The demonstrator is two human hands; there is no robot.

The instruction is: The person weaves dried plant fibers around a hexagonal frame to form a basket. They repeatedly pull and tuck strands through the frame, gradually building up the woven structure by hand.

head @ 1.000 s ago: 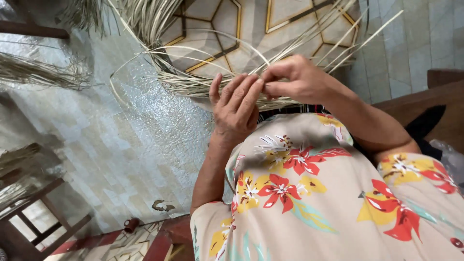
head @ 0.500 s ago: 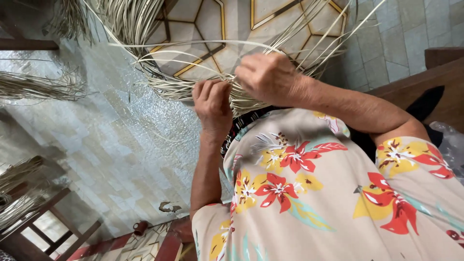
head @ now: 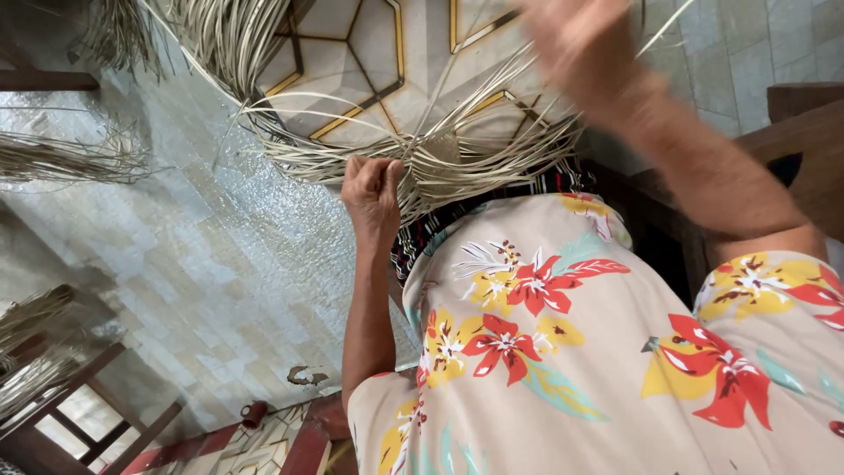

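Observation:
My left hand is closed in a fist around a bundle of pale reed strips held in front of my floral shirt. Loose strips arc out from the bundle to both sides and loop upward. Up near the top edge, my right hand is above and to the right of the bundle. It is blurred by motion, so its grip cannot be made out. A thin strip runs past it at the top right.
More reed bundles lie on the tiled floor at the left and top left. The floor shows a hexagon pattern. Wooden furniture stands at the right and lower left.
My right hand has left the bundle and swung up and to the right. My left hand has curled from flat fingers into a fist on the strips.

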